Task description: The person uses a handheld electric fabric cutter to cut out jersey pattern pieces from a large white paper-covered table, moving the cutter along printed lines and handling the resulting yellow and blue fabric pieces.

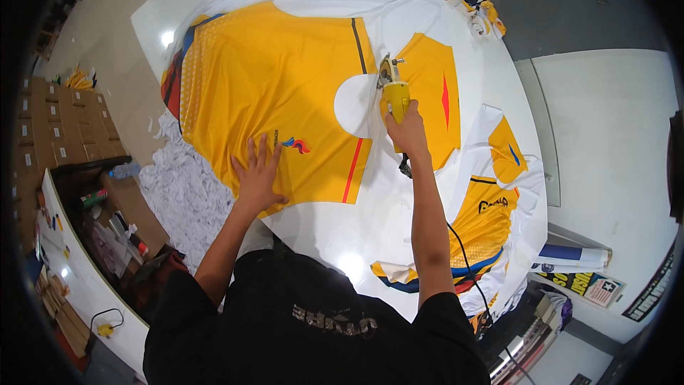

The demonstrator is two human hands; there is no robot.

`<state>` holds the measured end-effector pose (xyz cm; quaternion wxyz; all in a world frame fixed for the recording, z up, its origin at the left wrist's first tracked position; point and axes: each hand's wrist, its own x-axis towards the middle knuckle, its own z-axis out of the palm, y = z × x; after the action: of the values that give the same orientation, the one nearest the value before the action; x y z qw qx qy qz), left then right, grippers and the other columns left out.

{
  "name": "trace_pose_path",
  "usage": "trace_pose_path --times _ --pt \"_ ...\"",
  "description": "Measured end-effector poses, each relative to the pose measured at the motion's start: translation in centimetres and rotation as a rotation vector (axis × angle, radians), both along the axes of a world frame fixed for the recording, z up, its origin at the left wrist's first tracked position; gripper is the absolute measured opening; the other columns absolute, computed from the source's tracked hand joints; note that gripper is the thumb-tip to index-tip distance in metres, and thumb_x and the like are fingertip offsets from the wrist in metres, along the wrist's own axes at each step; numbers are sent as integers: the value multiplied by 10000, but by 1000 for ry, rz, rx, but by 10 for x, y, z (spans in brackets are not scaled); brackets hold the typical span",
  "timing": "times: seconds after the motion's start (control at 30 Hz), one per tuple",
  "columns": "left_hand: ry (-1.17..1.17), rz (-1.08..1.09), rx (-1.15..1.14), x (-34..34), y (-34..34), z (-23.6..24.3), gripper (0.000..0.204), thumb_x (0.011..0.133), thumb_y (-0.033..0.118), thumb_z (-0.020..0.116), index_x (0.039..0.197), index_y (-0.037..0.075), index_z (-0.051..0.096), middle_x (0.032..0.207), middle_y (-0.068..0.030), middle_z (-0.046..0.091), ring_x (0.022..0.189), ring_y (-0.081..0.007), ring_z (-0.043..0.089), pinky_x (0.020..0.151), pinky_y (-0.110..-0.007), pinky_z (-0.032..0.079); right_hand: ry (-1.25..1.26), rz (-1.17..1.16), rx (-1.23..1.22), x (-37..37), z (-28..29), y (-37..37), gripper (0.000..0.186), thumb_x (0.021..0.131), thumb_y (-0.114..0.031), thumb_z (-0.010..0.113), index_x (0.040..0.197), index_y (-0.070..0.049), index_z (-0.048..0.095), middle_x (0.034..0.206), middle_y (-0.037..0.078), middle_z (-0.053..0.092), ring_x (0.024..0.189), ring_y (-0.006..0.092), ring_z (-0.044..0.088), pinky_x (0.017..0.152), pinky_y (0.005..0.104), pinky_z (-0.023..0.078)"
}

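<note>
A large yellow printed jersey panel [278,93] lies flat on white fabric spread over a white table [153,18]. My left hand [258,172] presses flat on the panel's near edge, fingers apart. My right hand [407,132] grips a yellow electric rotary fabric cutter [394,89], whose blade sits at the white neck cut-out [354,105] on the panel's right side. The cutter's black cord [463,249] trails back past my right forearm. A smaller yellow printed piece [434,93] lies just right of the cutter.
More yellow printed pieces [491,214] hang over the table's right edge. White fabric scraps [182,196] are piled on the floor at left. Cardboard boxes [64,125] stand far left. Cluttered shelves [107,228] sit lower left. Rolled paper [573,257] lies at right.
</note>
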<state>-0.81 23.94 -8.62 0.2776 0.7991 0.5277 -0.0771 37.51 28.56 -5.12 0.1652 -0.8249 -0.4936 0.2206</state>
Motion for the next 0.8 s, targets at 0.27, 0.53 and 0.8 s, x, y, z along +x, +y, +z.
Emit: trace_pose_path --times 0.27,0.53,0.8 --pt "7 1 -4 -1 1 0 1453 502 412 1024 1709 230 236 1792 -183 35 1641 -466 -22 1177 -832 64 13 75 6 14 2 30 569 924 -344 730 1208 59 444 1046 393 696 986 558 697 840 562 571" --pt "-1 6 1 2 3 -1 1449 484 424 1028 1698 218 266 1787 -182 63 1637 -474 16 1157 -851 79 -9 101 12 23 -3 71 543 930 -336 718 1193 51 442 1049 393 695 991 554 696 852 566 566" --pt "-8 -6 22 0 5 -1 1427 489 442 1022 1690 218 285 1781 -189 90 1631 -485 38 1148 -856 116 -21 113 -119 24 2 120 590 942 -364 675 1298 50 450 1226 355 656 1149 506 667 970 550 541"
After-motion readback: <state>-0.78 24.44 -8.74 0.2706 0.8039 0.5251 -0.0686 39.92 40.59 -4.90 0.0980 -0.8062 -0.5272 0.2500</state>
